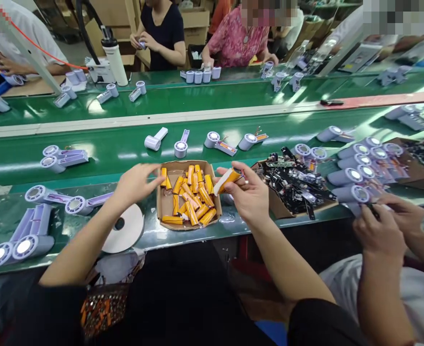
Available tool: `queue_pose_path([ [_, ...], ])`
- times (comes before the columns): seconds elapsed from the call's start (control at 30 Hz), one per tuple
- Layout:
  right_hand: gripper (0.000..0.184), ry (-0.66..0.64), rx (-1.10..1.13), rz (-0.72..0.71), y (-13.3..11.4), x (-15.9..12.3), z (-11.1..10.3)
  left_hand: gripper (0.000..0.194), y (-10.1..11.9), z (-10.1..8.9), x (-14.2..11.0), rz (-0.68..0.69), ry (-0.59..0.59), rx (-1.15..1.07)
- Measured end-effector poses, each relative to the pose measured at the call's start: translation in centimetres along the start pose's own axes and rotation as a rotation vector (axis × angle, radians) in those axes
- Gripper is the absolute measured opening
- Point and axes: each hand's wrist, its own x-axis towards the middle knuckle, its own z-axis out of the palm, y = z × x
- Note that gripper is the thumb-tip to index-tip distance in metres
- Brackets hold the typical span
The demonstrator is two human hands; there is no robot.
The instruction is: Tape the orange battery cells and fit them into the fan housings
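Note:
Between the fingers and thumb of my right hand (252, 194) is an orange-wrapped battery (227, 181) with a white strip along one side. It is held above the right edge of a cardboard box (166, 204). Many similar orange batteries (193, 192) lie loose in that box. At the box's left wall, my left hand (137, 183) has its fingers stretched out and apart, with nothing visible in them. Under my left forearm a roll of white tape (130, 228) lies flat, partly covered.
Lilac fan housings (75, 204) lie left on the bench, with more on the green conveyor (125, 166). A box of black circuit boards (291, 185) stands right. Beside it, a co-worker's hands (380, 228) handle a housing. Other people work across the line.

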Motion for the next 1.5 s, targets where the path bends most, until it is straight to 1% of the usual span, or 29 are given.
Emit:
queue_pose_path([
  [0.07,0.062,-0.048,-0.023,0.031,0.1,0.5,0.5,0.069,3.8,1.1,9.3,-0.013,-0.011,0.108],
  [0.1,0.061,-0.075,-0.05,0.038,0.1,0.8,0.4,0.074,5.5,1.9,13.4,-0.043,-0.067,0.157],
  [0.13,0.059,-0.104,-0.091,0.039,-0.1,1.1,0.1,0.075,6.8,2.8,16.8,-0.067,-0.134,0.192],
  [0.17,0.056,-0.135,-0.144,0.035,-0.5,1.3,-0.5,0.073,7.6,3.7,19.6,-0.081,-0.189,0.21],
  [0.2,0.053,-0.165,-0.204,0.028,-0.9,1.6,-1.2,0.068,7.9,4.6,21.6,-0.084,-0.241,0.217],
  [0.23,0.05,-0.192,-0.264,0.019,-1.4,1.8,-2.1,0.061,7.8,5.3,23.0,-0.074,-0.279,0.213],
  [0.27,0.048,-0.211,-0.316,0.011,-2.0,2.2,-3.0,0.055,7.3,6.0,23.9,-0.053,-0.305,0.202],
  [0.33,0.048,-0.217,-0.374,-0.005,-2.9,3.5,-4.6,0.047,5.7,6.7,24.5,0.001,-0.355,0.175],
  [0.4,0.049,-0.187,-0.395,-0.038,-2.9,6.1,-5.2,0.038,4.0,7.0,24.5,0.066,-0.39,0.127],
  [0.47,0.049,-0.168,-0.424,-0.094,-1.6,9.8,-4.9,0.03,2.7,6.9,24.5,0.128,-0.414,0.06],
  [0.53,0.047,-0.208,-0.487,-0.14,0.9,14.0,-4.0,0.026,1.9,6.8,24.7,0.177,-0.435,-0.019],
  [0.6,0.043,-0.292,-0.614,-0.157,4.0,17.8,-3.1,0.029,1.6,7.0,25.1,0.201,-0.437,-0.094],
  [0.67,0.037,-0.365,-0.831,-0.162,6.6,20.4,-2.5,0.033,1.6,7.5,25.6,0.2,-0.403,-0.149],
  [0.7,0.036,-0.394,-0.952,-0.162,7.5,21.2,-2.4,0.033,1.7,7.9,25.8,0.193,-0.377,-0.169],
  [0.77,0.038,-0.446,-1.176,-0.159,8.7,21.9,-2.4,0.028,1.9,8.8,26.1,0.172,-0.332,-0.198],
  [0.87,0.038,-0.571,-1.416,-0.15,8.9,21.5,-2.4,0.022,2.2,10.0,26.5,0.133,-0.299,-0.219],
  [0.93,0.04,-0.669,-1.51,-0.134,8.7,21.1,-2.1,0.021,2.4,10.5,26.7,0.111,-0.29,-0.23],
  [1.03,0.046,-0.807,-1.613,-0.108,8.6,20.9,-1.0,0.02,2.7,10.9,26.8,0.084,-0.289,-0.247],
  [1.1,0.047,-0.876,-1.66,-0.097,8.5,21.2,0.0,0.018,3.1,10.8,27.0,0.07,-0.295,-0.251],
  [1.17,0.044,-0.916,-1.675,-0.09,8.3,22.0,0.6,0.017,3.9,10.3,27.4,0.054,-0.298,-0.246],
  [1.27,0.046,-0.968,-1.648,-0.058,6.8,22.8,0.2,0.027,5.7,8.5,27.2,0.014,-0.258,-0.233],
  [1.3,0.048,-0.955,-1.625,-0.056,5.9,22.6,-0.2,0.033,6.1,7.7,26.5,-0.007,-0.232,-0.229],
  [1.33,0.05,-0.912,-1.587,-0.069,5.0,21.9,-0.9,0.038,6.3,6.7,25.1,-0.012,-0.189,-0.228],
  [1.37,0.051,-0.842,-1.532,-0.096,3.9,20.6,-1.6,0.041,6.2,5.7,22.9,0.01,-0.129,-0.229],
  [1.4,0.049,-0.75,-1.457,-0.138,2.7,18.8,-2.4,0.042,5.7,4.5,19.9,0.058,-0.063,-0.23],
  [1.43,0.046,-0.662,-1.358,-0.187,1.5,16.4,-3.1,0.041,4.8,3.4,16.0,0.129,0.007,-0.229],
  [1.47,0.042,-0.6,-1.246,-0.211,0.3,13.5,-3.8,0.038,3.6,2.3,11.4,0.233,0.061,-0.226],
  [1.5,0.037,-0.567,-1.139,-0.212,-0.9,10.2,-4.4,0.035,2.2,1.3,6.3,0.29,0.056,-0.211],
])
